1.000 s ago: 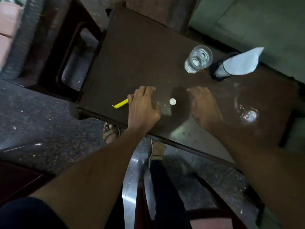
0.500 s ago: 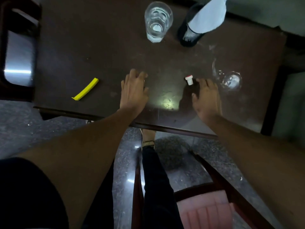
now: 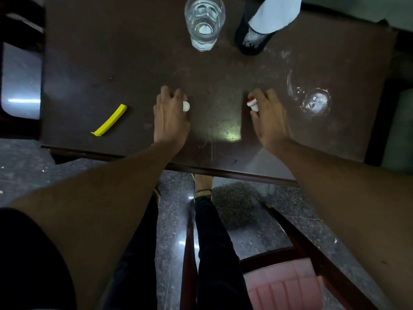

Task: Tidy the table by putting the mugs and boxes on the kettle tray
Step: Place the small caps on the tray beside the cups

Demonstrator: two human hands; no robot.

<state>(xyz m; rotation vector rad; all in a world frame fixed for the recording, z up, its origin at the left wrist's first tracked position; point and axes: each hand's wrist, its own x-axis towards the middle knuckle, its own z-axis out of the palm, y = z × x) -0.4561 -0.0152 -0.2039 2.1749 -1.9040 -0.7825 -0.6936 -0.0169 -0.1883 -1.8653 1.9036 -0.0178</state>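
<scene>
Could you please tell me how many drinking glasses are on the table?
1: the glass stands at the table's far edge, left of the black holder. None seem hidden.

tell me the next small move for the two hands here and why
Probably lift both hands clear with their small pieces: the left hand pinches a white cap, the right hand a red-rimmed white piece. No mugs, boxes or kettle tray show on the table.
</scene>
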